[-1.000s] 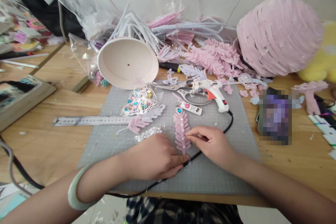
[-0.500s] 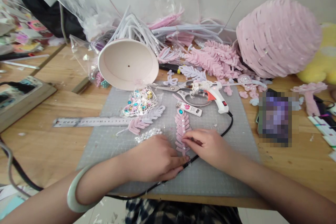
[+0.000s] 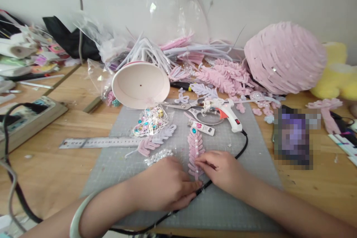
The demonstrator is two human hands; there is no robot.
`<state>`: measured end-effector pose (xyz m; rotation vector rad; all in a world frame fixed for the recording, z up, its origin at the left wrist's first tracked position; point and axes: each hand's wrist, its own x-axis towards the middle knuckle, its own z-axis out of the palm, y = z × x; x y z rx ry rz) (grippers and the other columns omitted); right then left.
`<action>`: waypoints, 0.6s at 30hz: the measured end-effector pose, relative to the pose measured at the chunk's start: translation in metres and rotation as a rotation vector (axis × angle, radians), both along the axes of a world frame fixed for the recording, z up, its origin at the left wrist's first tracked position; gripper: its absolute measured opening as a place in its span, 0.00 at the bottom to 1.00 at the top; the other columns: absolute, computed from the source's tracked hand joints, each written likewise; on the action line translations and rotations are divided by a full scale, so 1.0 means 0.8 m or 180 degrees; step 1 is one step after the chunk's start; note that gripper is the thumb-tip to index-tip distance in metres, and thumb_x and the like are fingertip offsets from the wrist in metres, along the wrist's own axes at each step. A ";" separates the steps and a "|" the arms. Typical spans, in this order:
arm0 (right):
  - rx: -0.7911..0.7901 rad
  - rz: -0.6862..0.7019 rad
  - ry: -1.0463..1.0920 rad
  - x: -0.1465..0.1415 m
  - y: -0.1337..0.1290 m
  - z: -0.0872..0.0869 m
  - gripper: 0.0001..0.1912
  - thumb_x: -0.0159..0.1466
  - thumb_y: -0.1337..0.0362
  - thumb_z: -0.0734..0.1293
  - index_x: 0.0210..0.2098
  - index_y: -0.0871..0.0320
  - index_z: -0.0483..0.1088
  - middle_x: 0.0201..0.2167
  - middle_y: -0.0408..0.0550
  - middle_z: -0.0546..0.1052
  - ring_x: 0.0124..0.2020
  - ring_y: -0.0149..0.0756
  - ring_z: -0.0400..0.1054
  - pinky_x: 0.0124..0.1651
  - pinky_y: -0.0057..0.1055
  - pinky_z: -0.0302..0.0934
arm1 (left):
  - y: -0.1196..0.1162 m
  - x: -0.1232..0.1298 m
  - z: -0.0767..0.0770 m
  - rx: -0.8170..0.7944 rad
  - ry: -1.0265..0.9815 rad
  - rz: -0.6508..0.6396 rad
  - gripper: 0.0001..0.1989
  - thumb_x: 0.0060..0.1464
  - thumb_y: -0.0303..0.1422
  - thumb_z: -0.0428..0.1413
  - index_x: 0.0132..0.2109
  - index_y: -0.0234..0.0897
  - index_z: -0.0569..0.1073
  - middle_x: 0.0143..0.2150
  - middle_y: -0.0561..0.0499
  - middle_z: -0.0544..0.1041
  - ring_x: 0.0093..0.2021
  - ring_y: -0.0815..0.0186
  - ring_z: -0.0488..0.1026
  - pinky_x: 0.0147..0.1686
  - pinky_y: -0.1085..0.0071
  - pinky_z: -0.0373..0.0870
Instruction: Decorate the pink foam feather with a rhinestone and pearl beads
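A pink feather-shaped piece (image 3: pixel 195 148) with a pearl row and a teal gem at its top lies on the grey cutting mat (image 3: pixel 245 163). My left hand (image 3: pixel 167 184) presses down on its lower end, fingertips against the stem. My right hand (image 3: pixel 220 169) pinches at the pearl row near the piece's lower middle, fingers closed on it. A loose string of pearls (image 3: pixel 157 155) lies just left of the piece, above my left hand. A pale bangle (image 3: pixel 78 217) sits on my left wrist.
A white glue gun (image 3: pixel 227 109) with a black cord (image 3: pixel 242 143) and scissors (image 3: pixel 192 106) lie at the mat's far edge. A steel ruler (image 3: pixel 97 142), a tipped pink cup (image 3: pixel 141 85), a pink woven dome (image 3: pixel 284 57) and a phone (image 3: pixel 292 135) surround the mat.
The view has tilted up, so everything sits lower in frame. My right hand has slid down the feather piece towards its lower end. My left hand has stayed put.
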<state>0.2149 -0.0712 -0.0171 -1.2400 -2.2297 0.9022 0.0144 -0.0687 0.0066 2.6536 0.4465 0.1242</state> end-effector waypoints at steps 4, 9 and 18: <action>-0.0017 -0.0019 0.0015 0.000 -0.001 -0.003 0.07 0.61 0.69 0.63 0.31 0.56 0.73 0.27 0.44 0.78 0.29 0.31 0.71 0.32 0.25 0.60 | -0.001 0.001 -0.002 0.0042 -0.0112 0.0023 0.12 0.61 0.32 0.45 0.48 0.38 0.69 0.26 0.50 0.75 0.26 0.65 0.71 0.28 0.69 0.62; 0.0011 -0.0019 -0.0027 0.000 -0.002 -0.005 0.07 0.60 0.70 0.63 0.30 0.57 0.73 0.27 0.44 0.78 0.29 0.31 0.71 0.32 0.25 0.59 | -0.002 0.001 -0.006 0.0114 -0.0114 0.0019 0.12 0.60 0.33 0.45 0.47 0.38 0.70 0.25 0.50 0.76 0.26 0.64 0.72 0.28 0.70 0.62; -0.0169 -0.0130 0.0171 0.001 0.000 0.000 0.07 0.61 0.68 0.64 0.31 0.56 0.74 0.28 0.43 0.78 0.31 0.31 0.71 0.35 0.25 0.61 | 0.000 0.003 -0.004 0.0192 -0.0017 -0.0011 0.11 0.58 0.31 0.48 0.46 0.39 0.70 0.27 0.52 0.77 0.26 0.65 0.73 0.26 0.68 0.60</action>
